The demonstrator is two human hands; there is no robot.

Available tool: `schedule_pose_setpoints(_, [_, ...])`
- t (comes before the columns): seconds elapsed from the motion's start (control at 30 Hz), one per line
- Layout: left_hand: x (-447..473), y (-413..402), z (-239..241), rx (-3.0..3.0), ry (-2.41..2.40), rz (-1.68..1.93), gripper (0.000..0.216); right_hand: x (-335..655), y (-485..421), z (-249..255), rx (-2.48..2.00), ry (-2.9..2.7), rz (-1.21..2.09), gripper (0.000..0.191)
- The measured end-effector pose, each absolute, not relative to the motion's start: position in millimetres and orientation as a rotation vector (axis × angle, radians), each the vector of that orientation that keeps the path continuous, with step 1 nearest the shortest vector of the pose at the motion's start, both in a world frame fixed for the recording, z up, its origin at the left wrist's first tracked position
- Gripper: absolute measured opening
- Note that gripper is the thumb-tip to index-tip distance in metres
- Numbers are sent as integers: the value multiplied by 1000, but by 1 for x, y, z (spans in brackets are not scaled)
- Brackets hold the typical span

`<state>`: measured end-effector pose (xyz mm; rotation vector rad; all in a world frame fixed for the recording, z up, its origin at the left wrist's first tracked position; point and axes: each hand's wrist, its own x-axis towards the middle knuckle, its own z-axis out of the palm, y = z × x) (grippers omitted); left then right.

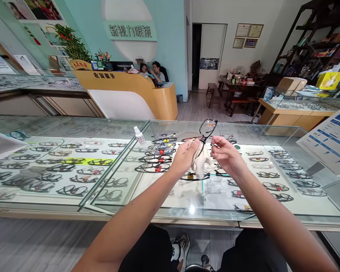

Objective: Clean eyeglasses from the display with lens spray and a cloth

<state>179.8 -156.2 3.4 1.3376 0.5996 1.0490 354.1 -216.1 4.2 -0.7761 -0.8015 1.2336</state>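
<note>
A pair of black-framed glasses (pixel 208 128) is held up above the glass counter (pixel 187 206), one lens showing above my hands. My left hand (pixel 185 155) grips a white cleaning cloth (pixel 200 163) wrapped around part of the frame; the cloth hangs down between both hands. My right hand (pixel 226 155) pinches the glasses from the right side, fingers closed near the frame's arm. A row of several glasses (pixel 158 151) lies on the counter top just left of my left hand.
A small white spray bottle (pixel 139 135) stands on the counter to the left. Many glasses lie inside the display case below. A printed sheet (pixel 328 141) rests at the right. Two people sit behind a yellow reception desk (pixel 136 90) farther back.
</note>
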Motion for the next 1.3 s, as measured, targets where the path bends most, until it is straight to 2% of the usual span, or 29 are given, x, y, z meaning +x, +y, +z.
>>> schedule_pose_setpoints(0.07, [178, -154, 4, 1323, 618, 1050, 63, 360, -217, 7, -739, -791, 1250, 53])
schedule_pose_setpoints(0.13, [178, -153, 2, 1303, 607, 1006, 63, 364, -218, 9, -703, -789, 1285, 58])
schedule_pose_setpoints(0.43, [177, -158, 4, 1361, 484, 889, 56, 365, -218, 10, -727, -800, 1335, 45])
schedule_pose_setpoints(0.67, [178, -160, 7, 1327, 546, 962, 52, 363, -220, 11, -710, -861, 1337, 37])
schedule_pose_setpoints(0.87, [179, -158, 6, 1309, 523, 990, 52, 360, -222, 13, -697, -833, 1363, 44])
schedule_pose_setpoints(1.03, [179, -158, 4, 1337, 523, 953, 57, 360, -222, 14, -717, -825, 1351, 40])
schedule_pose_setpoints(1.3, [178, -155, 0, 1341, 542, 949, 59, 356, -223, 18, -653, -707, 1460, 43])
